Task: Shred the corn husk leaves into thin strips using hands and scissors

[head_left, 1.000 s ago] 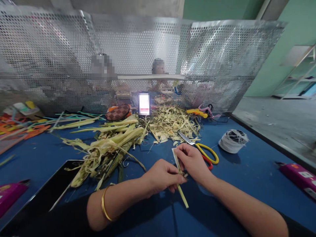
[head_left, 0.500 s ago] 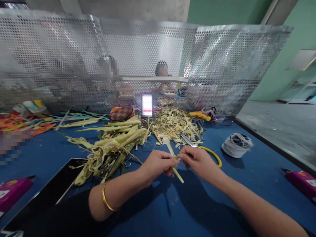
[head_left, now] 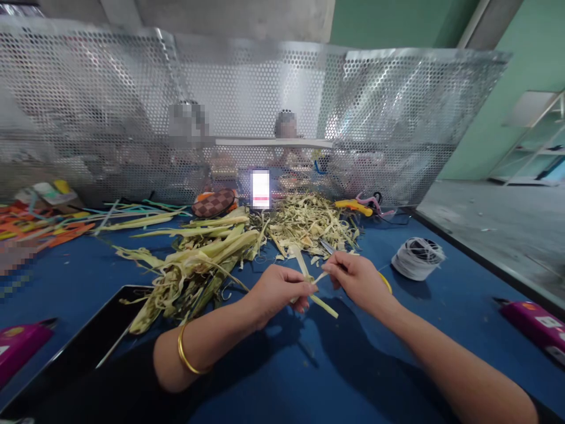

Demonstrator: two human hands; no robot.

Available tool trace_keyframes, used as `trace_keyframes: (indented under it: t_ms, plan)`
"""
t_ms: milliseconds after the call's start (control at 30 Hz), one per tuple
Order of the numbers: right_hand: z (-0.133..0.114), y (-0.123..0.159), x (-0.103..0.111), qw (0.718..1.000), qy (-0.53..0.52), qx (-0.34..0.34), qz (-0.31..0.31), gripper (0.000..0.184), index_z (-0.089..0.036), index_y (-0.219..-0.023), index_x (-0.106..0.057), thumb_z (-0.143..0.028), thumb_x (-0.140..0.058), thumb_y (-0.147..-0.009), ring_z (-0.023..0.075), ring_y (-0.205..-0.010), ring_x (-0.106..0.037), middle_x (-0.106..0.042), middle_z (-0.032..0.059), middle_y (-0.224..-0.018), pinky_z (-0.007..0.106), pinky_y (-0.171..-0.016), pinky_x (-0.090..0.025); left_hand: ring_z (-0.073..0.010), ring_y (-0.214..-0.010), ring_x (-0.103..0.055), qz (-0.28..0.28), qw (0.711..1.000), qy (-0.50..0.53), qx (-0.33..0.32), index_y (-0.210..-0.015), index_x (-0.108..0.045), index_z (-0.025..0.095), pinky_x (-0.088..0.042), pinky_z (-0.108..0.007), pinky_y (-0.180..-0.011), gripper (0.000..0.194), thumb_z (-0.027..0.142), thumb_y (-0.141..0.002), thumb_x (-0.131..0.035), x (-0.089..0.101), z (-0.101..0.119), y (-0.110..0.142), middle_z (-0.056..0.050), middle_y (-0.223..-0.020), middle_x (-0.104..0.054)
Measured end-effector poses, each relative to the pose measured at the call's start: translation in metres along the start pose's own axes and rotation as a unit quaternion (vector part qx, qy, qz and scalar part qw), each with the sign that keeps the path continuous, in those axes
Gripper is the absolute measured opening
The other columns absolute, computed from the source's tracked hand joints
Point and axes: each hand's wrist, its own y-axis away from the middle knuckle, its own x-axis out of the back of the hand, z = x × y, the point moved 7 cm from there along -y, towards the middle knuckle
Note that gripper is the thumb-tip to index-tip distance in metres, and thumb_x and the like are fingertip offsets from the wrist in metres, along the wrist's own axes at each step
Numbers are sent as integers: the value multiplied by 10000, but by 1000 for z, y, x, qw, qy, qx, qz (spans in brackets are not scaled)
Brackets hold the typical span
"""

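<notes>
Near the middle of the blue table, my left hand (head_left: pixel 285 291) pinches a pale green corn husk strip (head_left: pixel 325 307) between thumb and fingers. One end of the strip points down to the right, while the other runs up toward the scraps. My right hand (head_left: pixel 359 280) is closed on a thin husk end (head_left: pixel 321 275) that stretches across from the left fingertips. Beneath the right hand lie scissors (head_left: pixel 327 247); the hand covers their middle, leaving the blade tip and part of a yellow handle visible. A heap of husk shreds (head_left: pixel 311 221) is just beyond both hands.
Left of my hands is a bundle of long husks (head_left: pixel 194 265), partly over a flat black tablet-like object (head_left: pixel 92 333). A roll of white cord (head_left: pixel 417 259) stands at right. Purple objects (head_left: pixel 534 324) flank me. A lit phone (head_left: pixel 260 189) stands before a perforated screen (head_left: pixel 247 82).
My right hand has moved a little away from the left, drawing the thin husk end out between them. The strip's lower end has swung right. The view has shifted slightly.
</notes>
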Motion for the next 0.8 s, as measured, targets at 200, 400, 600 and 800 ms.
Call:
trace_keyframes:
  t_ms: [200, 400, 600, 800]
  plan:
    - [-63, 34, 20, 905, 234, 295, 198, 154, -184, -922, -635, -189, -486, -888, 211, -815, -564, -647, 83, -894, 369, -764, -380, -109, -479, -547, 33, 998, 48, 28, -590, -650, 122, -434, -242, -540, 291, 397, -572, -741, 5, -5, -2, -15, -535, -607]
    - [-91, 65, -42, 762, 409, 496, 71, 278, -106, -994, -635, -102, -381, -882, 225, -795, -551, -634, 91, -841, 382, -765, -385, -66, -492, -452, 72, 993, 87, 20, -566, -637, 104, -329, -196, -504, 394, 444, -459, -805, 9, -10, -4, 18, -507, -545]
    - [-90, 65, -42, 772, 399, 476, 136, 306, -87, -930, -651, -77, -349, -878, 223, -734, -566, -651, 103, -789, 384, -716, -381, -63, -499, -422, 52, 994, 95, 27, -570, -636, 105, -326, -204, -516, 388, 437, -473, -813, 5, -6, -2, 31, -507, -516]
    - [-88, 64, -27, 808, 343, 436, 199, 264, -73, -929, -638, -69, -376, -891, 214, -764, -602, -697, 122, -803, 377, -743, -385, -78, -581, -501, 0, 991, 131, -1, -626, -662, 113, -421, -223, -630, 329, 383, -507, -809, 6, 4, -3, 9, -604, -584]
